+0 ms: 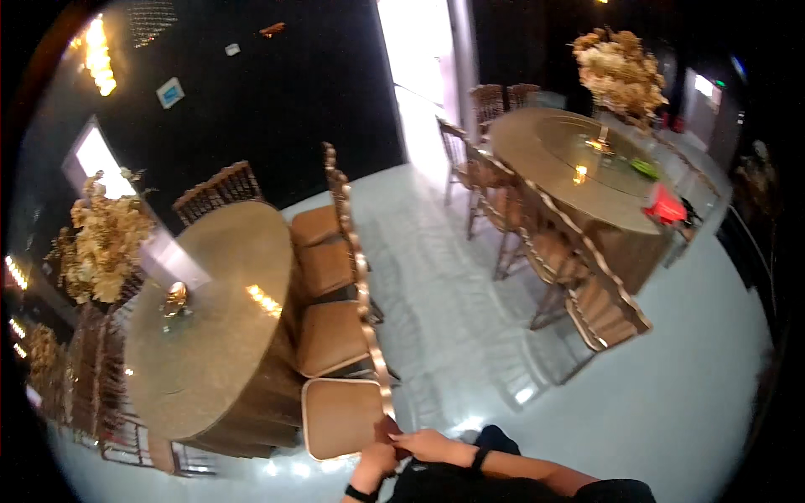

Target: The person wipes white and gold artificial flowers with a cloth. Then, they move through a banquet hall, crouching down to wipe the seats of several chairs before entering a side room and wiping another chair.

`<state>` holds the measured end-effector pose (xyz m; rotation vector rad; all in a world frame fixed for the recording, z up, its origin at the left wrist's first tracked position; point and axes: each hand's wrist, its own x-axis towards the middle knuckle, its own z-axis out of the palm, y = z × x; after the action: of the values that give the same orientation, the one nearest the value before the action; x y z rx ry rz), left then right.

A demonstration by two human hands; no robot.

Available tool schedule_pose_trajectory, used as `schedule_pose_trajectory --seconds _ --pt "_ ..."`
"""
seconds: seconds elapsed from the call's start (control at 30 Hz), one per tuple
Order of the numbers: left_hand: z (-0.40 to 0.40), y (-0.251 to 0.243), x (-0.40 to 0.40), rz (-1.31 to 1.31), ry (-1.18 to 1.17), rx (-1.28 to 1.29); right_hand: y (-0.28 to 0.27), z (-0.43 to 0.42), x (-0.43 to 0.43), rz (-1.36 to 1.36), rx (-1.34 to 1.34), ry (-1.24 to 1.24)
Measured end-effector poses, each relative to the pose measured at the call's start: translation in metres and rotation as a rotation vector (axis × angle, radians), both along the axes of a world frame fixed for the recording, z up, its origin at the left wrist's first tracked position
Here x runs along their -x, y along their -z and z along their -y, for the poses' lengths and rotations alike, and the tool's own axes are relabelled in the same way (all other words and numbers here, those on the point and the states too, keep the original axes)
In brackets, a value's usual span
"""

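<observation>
Both hands are close together in front of my body, at the back of the nearest chair. A small reddish-brown cloth [385, 429] is gathered between them. My left hand [377, 460] is closed at its lower end, while my right hand [426, 445] pinches it from the right side. Beside the hands is a tan padded chair seat [343, 418] with a pale rim. Its copper-coloured chair back [382, 377] rises in line with several others. Whether the cloth touches that chair is unclear.
A round cloth-covered table [220, 352] stands left, bearing a dried-flower arrangement [104, 245]. Another round table [528, 135] at right holds a red cloth [665, 206] and a green item [644, 168]. Chairs [607, 308] line its near side. Glossy grey floor [440, 302] runs between, towards a bright doorway [418, 56].
</observation>
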<state>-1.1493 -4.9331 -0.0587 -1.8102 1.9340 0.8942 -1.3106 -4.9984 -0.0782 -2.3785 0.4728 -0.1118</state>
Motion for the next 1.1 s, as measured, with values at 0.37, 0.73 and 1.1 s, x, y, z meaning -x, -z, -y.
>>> schedule_pose_trajectory --seconds 0.37,0.73,1.1 --pt "0.149 -0.055 0.105 -0.092 -0.355 -0.202 0.046 0.215 0.055 -0.139 -0.186 -0.491" --pt "0.355 -0.018 0.151 -0.116 -0.189 0.006 0.011 0.436 0.126 -0.042 -0.340 -0.212" --pt "0.578 -0.007 0.078 -0.175 -0.023 -0.153 0.048 0.611 0.072 -0.162 -0.138 -0.236"
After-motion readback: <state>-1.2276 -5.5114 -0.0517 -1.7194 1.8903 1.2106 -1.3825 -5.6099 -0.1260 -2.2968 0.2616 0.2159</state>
